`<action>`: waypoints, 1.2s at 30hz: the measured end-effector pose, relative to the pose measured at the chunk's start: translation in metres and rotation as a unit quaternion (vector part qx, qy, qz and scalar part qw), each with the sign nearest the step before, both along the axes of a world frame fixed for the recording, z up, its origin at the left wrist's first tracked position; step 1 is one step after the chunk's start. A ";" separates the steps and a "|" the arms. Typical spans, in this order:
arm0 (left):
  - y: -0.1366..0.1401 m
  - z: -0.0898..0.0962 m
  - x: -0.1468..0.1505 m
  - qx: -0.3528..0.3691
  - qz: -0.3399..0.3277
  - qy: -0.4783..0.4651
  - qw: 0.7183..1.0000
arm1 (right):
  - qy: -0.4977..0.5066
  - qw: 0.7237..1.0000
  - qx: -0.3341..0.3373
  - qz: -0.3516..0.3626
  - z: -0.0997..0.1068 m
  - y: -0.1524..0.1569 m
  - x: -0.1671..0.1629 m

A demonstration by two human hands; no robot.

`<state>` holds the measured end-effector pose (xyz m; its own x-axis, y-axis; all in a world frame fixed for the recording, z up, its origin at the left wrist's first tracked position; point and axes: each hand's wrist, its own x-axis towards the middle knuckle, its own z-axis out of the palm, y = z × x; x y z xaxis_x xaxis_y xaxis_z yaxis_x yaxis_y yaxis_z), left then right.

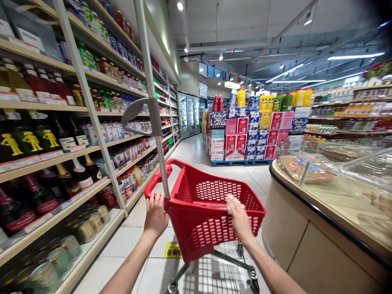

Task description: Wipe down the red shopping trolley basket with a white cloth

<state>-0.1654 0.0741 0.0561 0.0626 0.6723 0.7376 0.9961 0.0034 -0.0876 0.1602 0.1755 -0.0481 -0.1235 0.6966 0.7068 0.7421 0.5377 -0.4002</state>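
Note:
A red plastic shopping cart [199, 216] with perforated basket walls stands side-on in front of me. My left hand [156, 216] is closed over the near end of its red handle [151, 185], beside the base of a grey metal pole [150, 69]. The fingertips lie on top of the handle; the thumb is mostly hidden. A crumpled off-white cloth [233, 201] is bunched under my right hand [240, 220], whose fingers press it against the basket's near rim. The part of the basket floor I can see shows no goods.
Drink shelves [101, 151] run along the left, close to the cart. At right curves a glass-topped food counter [309, 212]. Stacked drink cartons [245, 134] on a blue pallet stand ahead, with glass-door fridges [188, 112] farther back. A yellow floor sticker [172, 250] lies below.

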 end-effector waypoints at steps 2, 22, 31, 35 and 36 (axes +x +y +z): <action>-0.002 0.000 0.003 0.014 0.008 0.007 1.000 | -0.024 0.997 0.016 0.067 0.002 -0.002 -0.001; 0.018 -0.016 0.067 -0.101 0.008 0.042 0.994 | -0.032 0.996 -0.006 -0.079 -0.028 0.006 0.048; 0.019 -0.018 0.072 -0.094 0.001 0.030 0.995 | 0.020 0.994 0.019 -0.108 -0.021 0.014 0.050; 0.018 -0.018 0.074 -0.097 0.014 0.023 0.995 | -0.010 0.996 0.063 0.066 -0.005 -0.005 -0.020; 0.017 -0.017 0.074 -0.103 0.013 0.027 0.994 | -0.024 0.991 0.070 0.110 -0.001 -0.009 -0.033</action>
